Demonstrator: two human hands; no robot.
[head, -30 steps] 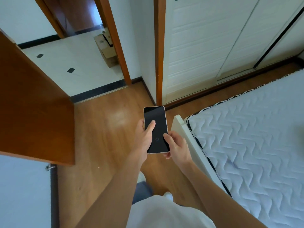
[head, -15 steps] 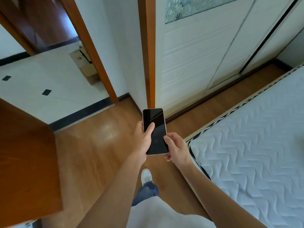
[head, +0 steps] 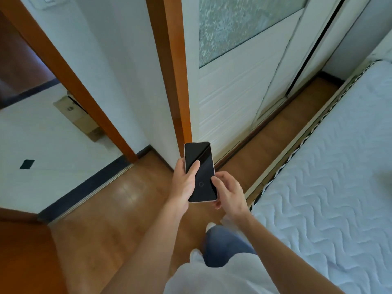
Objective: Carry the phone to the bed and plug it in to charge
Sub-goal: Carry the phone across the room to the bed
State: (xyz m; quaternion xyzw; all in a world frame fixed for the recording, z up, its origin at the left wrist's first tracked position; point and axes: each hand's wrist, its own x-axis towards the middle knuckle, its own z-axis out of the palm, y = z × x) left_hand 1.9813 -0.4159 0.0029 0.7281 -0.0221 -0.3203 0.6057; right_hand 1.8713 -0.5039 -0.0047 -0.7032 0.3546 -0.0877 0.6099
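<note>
Standing on a wooden floor (head: 110, 209) beside a bed (head: 331, 187), white shirt and blue jeans filling the bottom of the view. Both forearms reaching forward, holding a phone (head: 200, 171) upright at mid-frame, dark screen facing the camera. Left hand (head: 184, 185) wrapping the phone's left edge in a closed grip, thumb lying across the glass. Right hand (head: 229, 193) pinching the lower right corner, fingers curled behind. Phone hanging over the floor, just left of the quilted white mattress and not touching it. Farther off, rising behind the phone, an orange wooden door frame (head: 174, 71) and white sliding wardrobe doors (head: 244, 81). At far left, showing through an open doorway, pale tiles and a cardboard box (head: 78, 117).
</note>
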